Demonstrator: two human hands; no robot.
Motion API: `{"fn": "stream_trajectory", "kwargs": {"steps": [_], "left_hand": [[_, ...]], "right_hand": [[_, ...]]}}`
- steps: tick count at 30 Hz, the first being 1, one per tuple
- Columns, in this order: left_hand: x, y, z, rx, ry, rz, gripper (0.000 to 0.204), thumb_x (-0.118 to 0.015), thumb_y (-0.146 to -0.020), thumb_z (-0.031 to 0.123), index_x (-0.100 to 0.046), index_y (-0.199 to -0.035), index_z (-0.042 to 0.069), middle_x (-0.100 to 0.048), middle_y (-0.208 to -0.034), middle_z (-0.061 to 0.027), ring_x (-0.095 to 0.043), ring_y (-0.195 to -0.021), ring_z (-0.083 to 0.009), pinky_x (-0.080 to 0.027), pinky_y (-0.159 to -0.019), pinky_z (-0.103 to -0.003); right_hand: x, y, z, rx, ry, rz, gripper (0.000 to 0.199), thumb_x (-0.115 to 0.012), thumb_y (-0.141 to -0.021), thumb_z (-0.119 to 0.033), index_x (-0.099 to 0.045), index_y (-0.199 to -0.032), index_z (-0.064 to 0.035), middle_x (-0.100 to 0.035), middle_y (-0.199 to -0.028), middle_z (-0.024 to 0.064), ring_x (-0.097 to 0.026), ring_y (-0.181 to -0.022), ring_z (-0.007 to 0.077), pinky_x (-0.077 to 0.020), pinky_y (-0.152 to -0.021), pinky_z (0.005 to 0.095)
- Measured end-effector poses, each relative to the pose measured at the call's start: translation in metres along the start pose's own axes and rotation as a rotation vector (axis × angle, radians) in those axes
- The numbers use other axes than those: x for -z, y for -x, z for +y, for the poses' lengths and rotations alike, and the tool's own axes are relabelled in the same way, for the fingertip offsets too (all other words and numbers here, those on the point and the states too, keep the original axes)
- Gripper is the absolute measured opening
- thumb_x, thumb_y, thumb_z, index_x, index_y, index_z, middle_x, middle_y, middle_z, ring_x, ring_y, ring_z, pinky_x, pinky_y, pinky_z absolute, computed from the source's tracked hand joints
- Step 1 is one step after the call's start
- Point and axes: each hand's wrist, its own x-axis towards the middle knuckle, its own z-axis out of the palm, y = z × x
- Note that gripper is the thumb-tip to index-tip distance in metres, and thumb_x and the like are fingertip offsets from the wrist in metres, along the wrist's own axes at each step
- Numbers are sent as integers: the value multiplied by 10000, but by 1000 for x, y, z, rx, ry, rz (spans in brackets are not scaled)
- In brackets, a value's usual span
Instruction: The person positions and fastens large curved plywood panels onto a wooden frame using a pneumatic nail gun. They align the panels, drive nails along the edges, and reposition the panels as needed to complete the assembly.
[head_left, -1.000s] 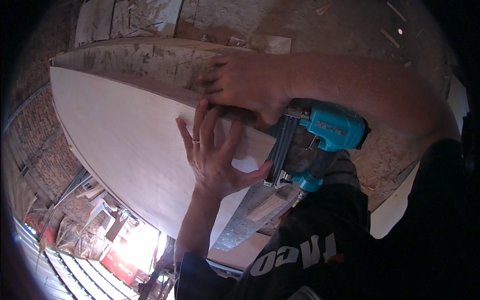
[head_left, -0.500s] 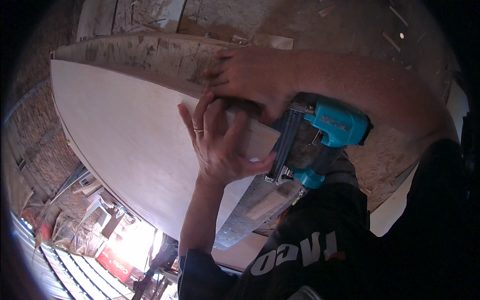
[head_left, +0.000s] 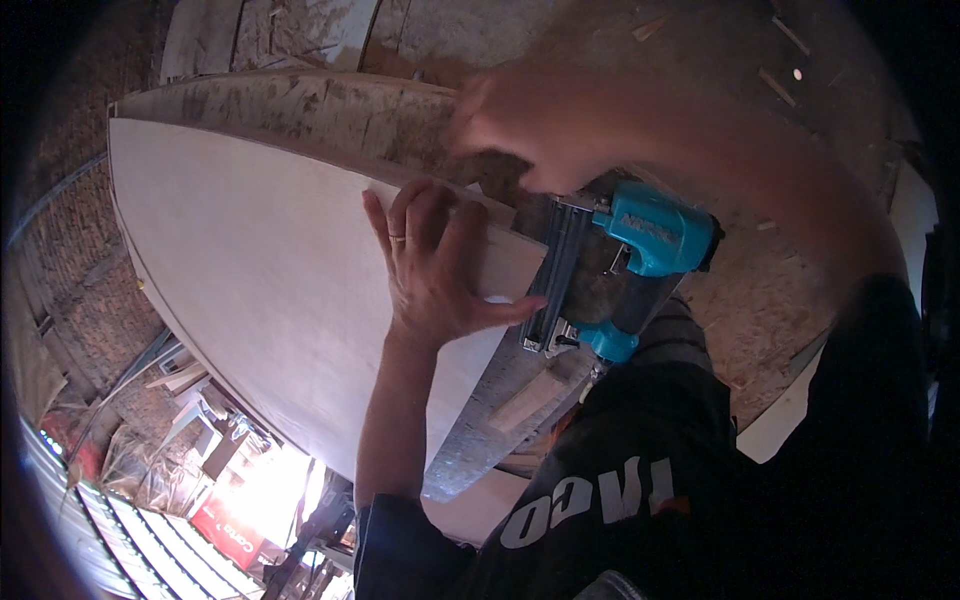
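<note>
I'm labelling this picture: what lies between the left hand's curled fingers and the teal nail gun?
In the head view, the end of a pale wooden piece lies between the left hand's fingers and the nail gun.

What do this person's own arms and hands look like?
The left hand is gloveless, with a thin, shiny metal ring on the finger beside the little one. The right hand is motion-blurred; no glove shows. A dark fabric left sleeve and dark fabric right sleeve leave much of each forearm bare.

Leftward, room over pale panel (head_left: 262, 265); rightward, teal nailer (head_left: 658, 238) blocks.
</note>
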Motion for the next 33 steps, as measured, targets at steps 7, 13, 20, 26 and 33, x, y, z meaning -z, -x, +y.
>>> {"fn": "stream_trajectory", "kwargs": {"steps": [7, 13, 20, 26, 33], "left_hand": [[11, -3, -26, -75, 53, 18, 530, -693, -945, 568, -644, -1240, 130, -529, -1292, -127, -510, -1301, -365, -224, -1276, -602], [-2, -7, -26, -122, 74, 124, 298, -639, -1011, 314, -650, -1227, 109, -571, -1246, -152, -574, -1220, -405, -274, -1251, -616], [-5, -10, -32, -157, 63, 205, 292, -624, -1020, 302, -644, -1216, 86, -606, -1216, -163, -580, -1212, -398, -300, -1250, -585], [-12, -15, -32, -117, 49, 191, 287, -616, -1028, 304, -629, -1206, 79, -601, -1204, -165, -570, -1232, -386, -296, -1258, -578], [-3, -13, -28, -58, 59, 163, 272, -626, -1023, 287, -634, -1198, 79, -598, -1212, -155, -573, -1242, -368, -289, -1263, -575]], "right_hand": [[-3, 125, -92, -41, -848, -381, 164, -694, -998, -199, -733, -1066, -54, -718, -951, 127, -703, -884, 229, -564, -786, 380], [-217, 129, -213, 34, -503, 321, 180, -722, -946, -129, -726, -1097, -32, -697, -1044, 136, -720, -922, 289, -591, -783, 424], [-198, 150, -220, -762, -754, 973, 236, -785, -961, -265, -697, -1059, -70, -670, -926, 58, -685, -852, 207, -552, -728, 359], [-180, 148, -159, -1169, -851, 912, 556, -839, -895, -446, -713, -1205, -2, -724, -907, 147, -730, -823, 279, -579, -755, 416], [-153, 136, -149, -1198, -923, 867, 516, -832, -798, -223, -678, -1218, 34, -735, -984, 170, -732, -849, 305, -588, -796, 430]]}}
